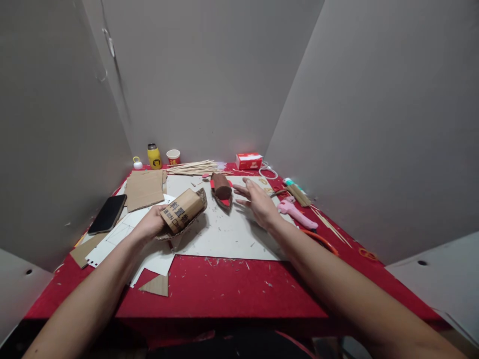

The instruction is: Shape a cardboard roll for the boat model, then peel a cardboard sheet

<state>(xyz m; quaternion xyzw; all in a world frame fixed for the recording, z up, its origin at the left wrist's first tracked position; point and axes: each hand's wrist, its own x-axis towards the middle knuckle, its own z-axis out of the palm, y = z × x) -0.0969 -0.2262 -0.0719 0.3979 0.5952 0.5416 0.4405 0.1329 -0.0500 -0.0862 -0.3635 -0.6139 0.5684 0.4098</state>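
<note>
My left hand (149, 224) grips a cardboard boat model (183, 212) with a boxy top that carries printed dark characters. It is held tilted above white paper sheets; the fingers beneath it are partly hidden. My right hand (256, 199) is open, fingers spread and pointing left, with nothing in it. Just left of those fingertips sits a small brown boat model (222, 188) with red parts and a rounded top, on a white board (232, 239). I cannot tell whether the fingertips touch it.
Cardboard sheets (145, 189) and a black phone (108, 213) lie at left. Along the back are a yellow bottle (153, 156), a paper cup (173, 157), wooden sticks (192, 168) and a red tissue box (249, 161). A pink glue gun (298, 214) lies at right. Grey walls surround the table.
</note>
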